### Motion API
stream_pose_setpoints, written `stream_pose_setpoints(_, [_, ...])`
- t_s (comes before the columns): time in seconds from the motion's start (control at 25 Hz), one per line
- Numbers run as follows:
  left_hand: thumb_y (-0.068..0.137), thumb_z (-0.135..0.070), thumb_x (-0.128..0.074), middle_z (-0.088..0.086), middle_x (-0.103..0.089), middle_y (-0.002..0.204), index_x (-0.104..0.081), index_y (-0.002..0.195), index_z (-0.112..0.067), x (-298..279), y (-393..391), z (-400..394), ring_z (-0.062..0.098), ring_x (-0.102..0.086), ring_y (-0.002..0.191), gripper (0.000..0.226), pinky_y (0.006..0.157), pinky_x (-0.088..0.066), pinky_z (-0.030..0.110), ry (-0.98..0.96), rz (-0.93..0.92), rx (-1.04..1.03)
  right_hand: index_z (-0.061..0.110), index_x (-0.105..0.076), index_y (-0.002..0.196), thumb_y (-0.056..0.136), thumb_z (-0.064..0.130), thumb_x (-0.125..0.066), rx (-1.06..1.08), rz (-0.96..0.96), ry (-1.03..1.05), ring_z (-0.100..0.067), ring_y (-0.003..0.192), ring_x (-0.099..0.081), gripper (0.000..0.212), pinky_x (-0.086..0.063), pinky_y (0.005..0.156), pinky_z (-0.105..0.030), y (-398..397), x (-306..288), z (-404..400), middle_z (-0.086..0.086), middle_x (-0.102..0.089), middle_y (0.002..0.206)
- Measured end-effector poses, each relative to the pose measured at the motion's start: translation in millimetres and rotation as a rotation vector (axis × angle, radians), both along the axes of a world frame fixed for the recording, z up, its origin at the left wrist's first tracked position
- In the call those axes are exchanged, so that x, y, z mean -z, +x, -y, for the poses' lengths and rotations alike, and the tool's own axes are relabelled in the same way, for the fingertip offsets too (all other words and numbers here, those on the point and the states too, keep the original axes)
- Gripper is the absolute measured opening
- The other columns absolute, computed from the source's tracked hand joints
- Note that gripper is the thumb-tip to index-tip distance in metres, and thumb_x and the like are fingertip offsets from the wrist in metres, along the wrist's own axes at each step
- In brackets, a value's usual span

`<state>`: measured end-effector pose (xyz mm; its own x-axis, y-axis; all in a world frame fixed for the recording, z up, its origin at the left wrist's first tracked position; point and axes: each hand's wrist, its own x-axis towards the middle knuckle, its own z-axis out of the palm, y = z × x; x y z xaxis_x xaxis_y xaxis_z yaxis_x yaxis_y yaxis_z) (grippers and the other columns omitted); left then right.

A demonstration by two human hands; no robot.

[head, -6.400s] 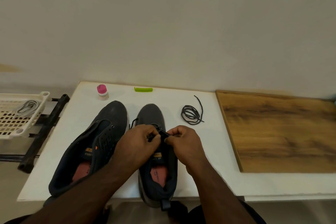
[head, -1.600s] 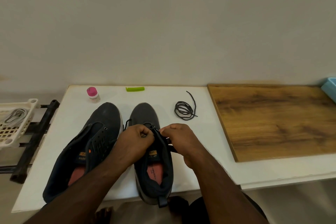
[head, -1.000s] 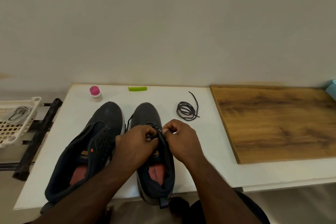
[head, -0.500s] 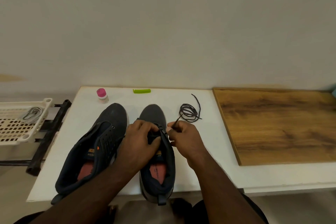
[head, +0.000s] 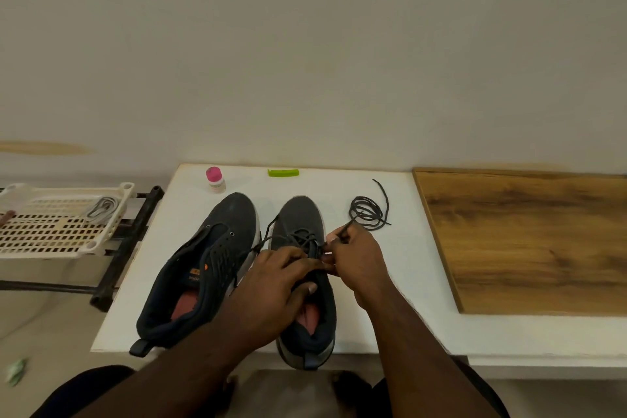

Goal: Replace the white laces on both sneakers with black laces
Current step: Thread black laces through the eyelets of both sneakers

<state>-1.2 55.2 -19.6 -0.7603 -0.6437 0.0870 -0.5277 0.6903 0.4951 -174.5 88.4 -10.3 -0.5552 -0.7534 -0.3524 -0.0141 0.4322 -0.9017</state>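
Note:
Two dark sneakers stand side by side on the white table (head: 400, 322). The left sneaker (head: 207, 265) has bare eyelets. The right sneaker (head: 302, 220) carries a black lace (head: 298, 236) across its front eyelets, one end trailing left over its side. My left hand (head: 274, 285) grips the right sneaker's tongue and opening, thumb inside. My right hand (head: 359, 258) pinches the lace's other end, its tip pointing up to the right. A second black lace (head: 368, 210) lies coiled on the table behind my right hand. White laces (head: 101, 209) lie in a cream basket (head: 51, 234) at left.
A small bottle with a pink cap (head: 215, 179) and a green clip (head: 283, 172) sit near the table's back edge by the wall. A wooden board (head: 529, 241) covers the table's right part. A black metal rack (head: 132, 241) holds the basket beside the table's left edge.
My right hand has drawn the lace end out to the right and upward. My left hand has slid back over the tongue, uncovering the laced front eyelets.

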Motion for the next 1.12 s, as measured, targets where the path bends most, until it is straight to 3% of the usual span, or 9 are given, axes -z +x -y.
stream_pose_setpoints(0.12, [0.097,-0.042,-0.051,-0.018,-0.045,0.132,-0.051,0.136,-0.043,4.4,6.2,4.4,0.005,-0.036,0.115,0.039,0.103,-0.038,0.031,-0.028,-0.015,0.039,0.012,-0.06,0.1,0.099,0.011,-0.058,0.09,0.239,-0.068,-0.025,0.079,-0.076,0.003,-0.063,0.065,-0.039,-4.3,-2.7,-1.8,-0.013,-0.071,0.097])
stream_pose_setpoints(0.28, [0.096,-0.043,-0.047,-0.017,-0.046,0.132,-0.051,0.137,-0.042,10.4,11.8,9.2,0.007,-0.04,0.117,0.041,0.101,-0.04,0.033,-0.027,-0.044,0.078,0.015,-0.071,0.093,0.091,0.015,-0.072,-0.129,-0.036,-0.014,-0.022,0.088,-0.073,0.003,-0.062,0.083,-0.045,-1.0,2.2,-4.3,-0.004,-0.074,0.092])
stream_pose_setpoints(0.36, [0.097,-0.033,-0.051,-0.015,-0.049,0.132,-0.054,0.136,-0.04,13.5,10.8,14.2,0.009,-0.043,0.116,0.039,0.1,-0.041,0.033,-0.041,-0.08,0.09,0.015,-0.07,0.09,0.094,0.017,-0.068,-0.116,-0.118,0.01,-0.023,0.087,-0.072,0.005,-0.062,0.081,-0.045,2.0,4.2,-1.5,-0.004,-0.073,0.09])
stream_pose_setpoints(0.52, [0.095,-0.016,-0.056,-0.017,-0.051,0.128,-0.057,0.133,-0.036,19.2,7.4,24.5,0.009,-0.046,0.113,0.043,0.097,-0.042,0.029,-0.019,-0.18,0.051,0.017,-0.059,0.093,0.1,0.012,-0.056,0.039,0.004,-0.057,-0.026,0.085,-0.073,0.008,-0.064,0.067,-0.036,2.3,5.4,1.7,-0.008,-0.07,0.094])
stream_pose_setpoints(0.64, [0.093,-0.017,-0.057,-0.019,-0.049,0.126,-0.052,0.136,-0.04,23.3,4.0,27.2,0.006,-0.043,0.111,0.049,0.095,-0.04,0.024,-0.023,-0.199,0.042,0.016,-0.064,0.095,0.097,0.012,-0.063,0.017,0.0,-0.079,-0.022,0.087,-0.072,0.005,-0.059,0.061,-0.025,-1.9,4.5,0.0,-0.005,-0.07,0.094])
stream_pose_setpoints(0.8, [0.093,-0.017,-0.056,-0.015,-0.049,0.126,-0.05,0.139,-0.042,26.3,1.6,27.2,0.01,-0.044,0.111,0.053,0.093,-0.043,0.029,-0.042,-0.167,0.061,0.011,-0.069,0.087,0.096,0.015,-0.065,-0.08,-0.168,-0.019,-0.021,0.086,-0.071,0.01,-0.063,0.073,-0.04,1.5,4.6,-1.0,-0.002,-0.072,0.089])
stream_pose_setpoints(0.88, [0.093,-0.016,-0.056,-0.013,-0.051,0.126,-0.052,0.138,-0.041,26.8,1.4,27.2,0.011,-0.044,0.112,0.052,0.093,-0.046,0.033,-0.041,-0.165,0.051,0.017,-0.066,0.088,0.098,0.018,-0.062,-0.002,-0.246,-0.092,-0.016,0.083,-0.069,0.01,-0.062,0.075,-0.04,2.6,-0.6,1.1,0.002,-0.07,0.087])
stream_pose_setpoints(1.0, [0.093,-0.016,-0.056,-0.012,-0.051,0.127,-0.053,0.137,-0.04,26.7,0.8,26.2,0.012,-0.044,0.112,0.05,0.093,-0.047,0.035,-0.044,-0.162,0.037,0.026,-0.065,0.093,0.099,0.02,-0.062,0.187,-0.066,-0.331,-0.012,0.086,-0.071,0.009,-0.06,0.067,-0.028,-3.5,-8.5,0.5,0.003,-0.073,0.091])
stream_pose_setpoints(1.12, [0.091,-0.014,-0.056,-0.011,-0.052,0.126,-0.056,0.135,-0.037,27.2,0.7,25.1,0.014,-0.047,0.11,0.05,0.092,-0.047,0.035,-0.035,-0.181,0.032,0.023,-0.067,0.101,0.094,0.022,-0.069,0.032,-0.043,-0.158,-0.017,0.093,-0.07,0.007,-0.061,0.082,-0.04,-2.5,-5.7,-1.6,0.001,-0.073,0.097])
